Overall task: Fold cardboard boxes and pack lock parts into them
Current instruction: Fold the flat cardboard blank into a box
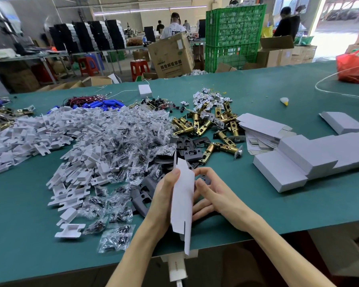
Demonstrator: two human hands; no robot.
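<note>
Over the near edge of the green table I hold a flat white cardboard box blank on edge, its flaps pointing up and down. My left hand grips its left side, thumb near the top. My right hand curls round the right side, fingers behind the blank. A stack of flat blanks and several folded white boxes lie to the right. Brass latch bolts and black strike plates lie just beyond my hands.
A big heap of white plastic pieces and bagged screws fills the left half of the table. Blue batteries and wires lie behind it. A red bag sits far right. People work among crates and cartons in the background.
</note>
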